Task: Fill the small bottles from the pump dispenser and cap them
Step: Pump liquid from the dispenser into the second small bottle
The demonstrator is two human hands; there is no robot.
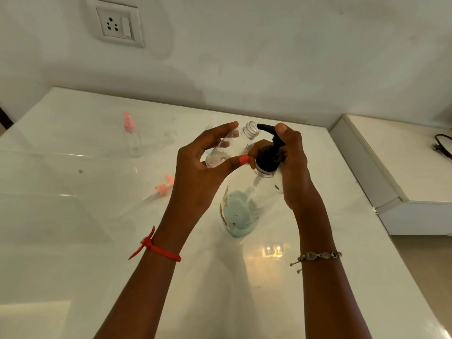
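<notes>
My left hand (203,167) holds a small clear bottle (232,145), uncapped and tilted so that its threaded neck points at the black pump spout. My right hand (292,162) wraps the black pump head (270,152) of the big clear dispenser (244,206), thumb on top of the pump. The dispenser stands on the white table (73,241) with pale blue liquid low in it. Another small clear bottle with a pink cap (132,135) stands at the back left. A loose pink pump cap with its tube (161,188) lies on the table left of my hands.
A wall with a power socket (115,23) runs behind the table. A lower white ledge (396,167) adjoins the table's right side, with a black cable (442,145) on it. The table's right edge drops to the floor at the lower right.
</notes>
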